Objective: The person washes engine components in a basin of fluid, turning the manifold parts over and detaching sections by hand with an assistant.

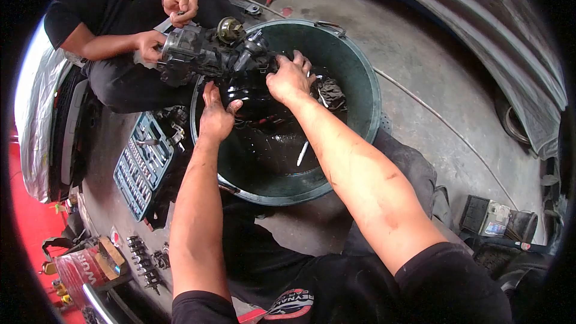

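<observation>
Both my hands are on a wet, black engine part (247, 86) above a large dark green tub (363, 78). My left hand (217, 115) holds its near left side, thumb toward the part. On its right side, my right hand (290, 79) grips with curved fingers. Joined to or touching the black part is a grey metal assembly (186, 51) with a round gold-coloured canister (229, 30) on top. Dark liquid (270, 153) lies in the tub, with a white stick (302, 153) and a dark crumpled rag (331, 93).
A co-worker's hand (150, 45) touches the grey assembly; their other hand (180, 7) is above it. An open socket set (144, 167) lies left of the tub. A camshaft-like part (143, 264), red bucket (78, 270), hose (444, 121) and battery-like box (497, 218) are around.
</observation>
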Tool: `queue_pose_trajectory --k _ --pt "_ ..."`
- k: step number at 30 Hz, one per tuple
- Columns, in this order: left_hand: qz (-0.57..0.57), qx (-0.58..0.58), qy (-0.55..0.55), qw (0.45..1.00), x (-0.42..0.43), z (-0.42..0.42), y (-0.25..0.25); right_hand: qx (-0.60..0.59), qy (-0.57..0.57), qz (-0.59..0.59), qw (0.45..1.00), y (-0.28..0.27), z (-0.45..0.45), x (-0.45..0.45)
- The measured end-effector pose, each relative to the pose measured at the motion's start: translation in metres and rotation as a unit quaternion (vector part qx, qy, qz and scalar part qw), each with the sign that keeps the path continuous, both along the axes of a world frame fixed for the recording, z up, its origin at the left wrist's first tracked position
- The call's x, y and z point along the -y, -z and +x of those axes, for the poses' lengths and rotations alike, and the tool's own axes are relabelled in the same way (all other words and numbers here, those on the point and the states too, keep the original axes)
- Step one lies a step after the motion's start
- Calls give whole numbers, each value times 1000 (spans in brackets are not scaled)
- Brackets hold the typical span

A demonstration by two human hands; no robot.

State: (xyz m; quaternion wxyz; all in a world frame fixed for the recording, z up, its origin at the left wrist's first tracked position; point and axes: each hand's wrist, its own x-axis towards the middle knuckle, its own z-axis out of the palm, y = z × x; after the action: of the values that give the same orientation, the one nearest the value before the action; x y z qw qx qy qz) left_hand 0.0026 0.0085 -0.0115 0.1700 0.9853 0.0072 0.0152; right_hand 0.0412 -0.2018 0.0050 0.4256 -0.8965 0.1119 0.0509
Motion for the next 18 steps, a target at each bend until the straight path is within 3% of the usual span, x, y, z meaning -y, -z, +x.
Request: queue_pose_trajectory --k 6,11,18 --pt "0 23 7 1000 -1 3 4 25 -53 -133 989 -19 -25 -5" --pt "-8 13 0 1000 -5 5 11 -49 -239 -232 942 -72 -48 -13" --pt "-15 11 -8 1000 -7 7 16 1 -448 -310 839 -87 -72 -13"
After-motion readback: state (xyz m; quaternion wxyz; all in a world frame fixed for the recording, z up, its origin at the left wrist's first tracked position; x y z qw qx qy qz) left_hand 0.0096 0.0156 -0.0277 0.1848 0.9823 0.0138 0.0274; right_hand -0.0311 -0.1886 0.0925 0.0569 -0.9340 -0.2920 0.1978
